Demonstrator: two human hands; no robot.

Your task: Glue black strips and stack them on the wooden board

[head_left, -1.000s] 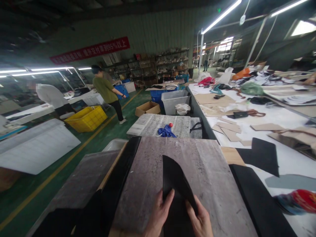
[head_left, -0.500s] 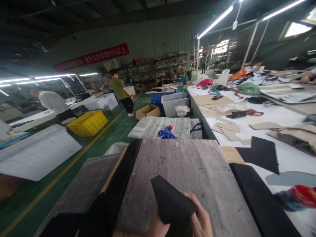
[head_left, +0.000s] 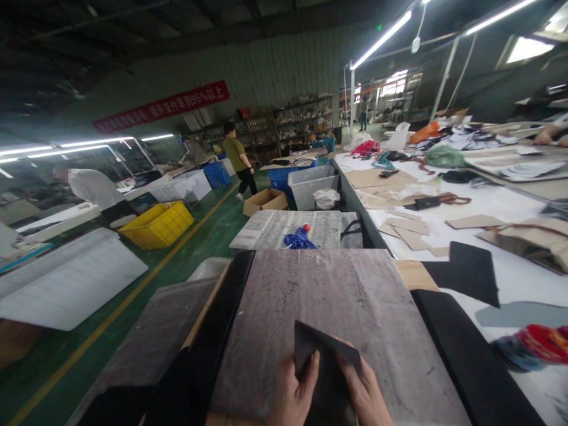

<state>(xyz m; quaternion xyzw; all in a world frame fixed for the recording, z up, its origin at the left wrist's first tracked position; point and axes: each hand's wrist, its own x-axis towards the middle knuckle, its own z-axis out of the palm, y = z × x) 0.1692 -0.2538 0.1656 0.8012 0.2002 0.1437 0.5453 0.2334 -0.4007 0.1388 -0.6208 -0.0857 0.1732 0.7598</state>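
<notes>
A flat black sheet [head_left: 326, 378], its material not clear, is held up over a greyish-brown board [head_left: 319, 284]. My left hand [head_left: 293, 387] grips its left edge with the thumb on the near face. On the opposite edge my right hand [head_left: 366, 390] is closed, its fingers partly behind the sheet. The sheet's lower end runs out of the picture. To the right of the board lies a long black strip or stack [head_left: 470, 355]. Dark material [head_left: 222, 319] lines the board's left side.
A long white table [head_left: 465, 236] on the right bears brown card pieces [head_left: 406, 231], black sheets [head_left: 474, 272] and a red-and-blue item [head_left: 539, 344]. Ahead, a blue cloth [head_left: 299, 238] lies on a lower board. A yellow crate [head_left: 157, 225] and a walking person [head_left: 238, 157] are beyond.
The black sheet has turned more upright and nearer to me. My left thumb now shows on its face. The person in the green top has walked a little to the right.
</notes>
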